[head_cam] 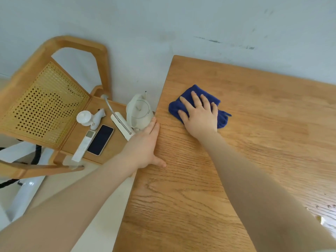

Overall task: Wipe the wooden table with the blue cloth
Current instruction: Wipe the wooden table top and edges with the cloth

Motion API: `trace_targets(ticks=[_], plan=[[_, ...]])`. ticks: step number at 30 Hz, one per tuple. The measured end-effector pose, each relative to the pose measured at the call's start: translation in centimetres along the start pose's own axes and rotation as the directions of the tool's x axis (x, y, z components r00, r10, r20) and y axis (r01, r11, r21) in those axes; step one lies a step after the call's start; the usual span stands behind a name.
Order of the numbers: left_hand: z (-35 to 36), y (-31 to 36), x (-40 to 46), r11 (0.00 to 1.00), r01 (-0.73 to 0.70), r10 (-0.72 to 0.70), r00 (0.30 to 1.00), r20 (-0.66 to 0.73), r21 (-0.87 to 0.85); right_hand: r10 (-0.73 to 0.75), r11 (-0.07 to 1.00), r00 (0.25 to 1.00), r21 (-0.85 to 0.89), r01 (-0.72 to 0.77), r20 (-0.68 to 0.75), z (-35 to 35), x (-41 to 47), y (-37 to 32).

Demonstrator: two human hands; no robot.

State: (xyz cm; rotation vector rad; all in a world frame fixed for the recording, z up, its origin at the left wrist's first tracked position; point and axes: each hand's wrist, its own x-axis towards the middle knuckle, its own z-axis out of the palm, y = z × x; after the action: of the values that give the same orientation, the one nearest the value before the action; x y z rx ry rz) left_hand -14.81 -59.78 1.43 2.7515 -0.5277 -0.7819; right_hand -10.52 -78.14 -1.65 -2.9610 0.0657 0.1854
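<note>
Pressing one blue cloth (197, 104) on one wooden table (254, 142): flat right hand (199, 115); left hand (145, 144) splayed at edge

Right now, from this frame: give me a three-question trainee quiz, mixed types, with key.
1. True or false: the right hand lies flat on the blue cloth.
2. Where does the left hand rest? A) on the chair B) on the table edge C) on the phone
3. Fill in: the phone lies on the chair ____.

Key: 1 true; 2 B; 3 seat.
</note>
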Motion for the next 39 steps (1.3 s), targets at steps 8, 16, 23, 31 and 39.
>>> trace_targets(ticks=[8,16,23,31,39], plan=[[0.5,-2.0,0.1,0.922,-0.041,0.024,0.998,-0.05,-0.384,-0.236,0.971,0.97,-0.028,0.238,0.056,0.6,-3.3,-2.4],[-1.0,-5.3,-2.5,0.922,0.012,-0.065,0.99,-0.123,-0.388,-0.114,0.993,0.992,-0.007,0.115,0.051,0.3,4.1,-3.8],[-1.2,-5.2,-2.7,0.919,0.015,-0.081,0.985,-0.15,-0.394,-0.537,0.84,0.834,-0.014,0.543,0.13,1.6,-6.0,-5.1],[-0.4,-5.3,-5.1,0.941,0.029,-0.049,0.997,-0.051,-0.338,-0.253,0.967,0.965,-0.009,0.254,0.062,1.2,-0.7,-5.2],[1.9,-3.7,-5.7,0.952,0.009,0.021,0.995,0.094,-0.307,-0.475,0.873,0.87,-0.053,0.485,0.13,1.9,-11.6,-2.9]])
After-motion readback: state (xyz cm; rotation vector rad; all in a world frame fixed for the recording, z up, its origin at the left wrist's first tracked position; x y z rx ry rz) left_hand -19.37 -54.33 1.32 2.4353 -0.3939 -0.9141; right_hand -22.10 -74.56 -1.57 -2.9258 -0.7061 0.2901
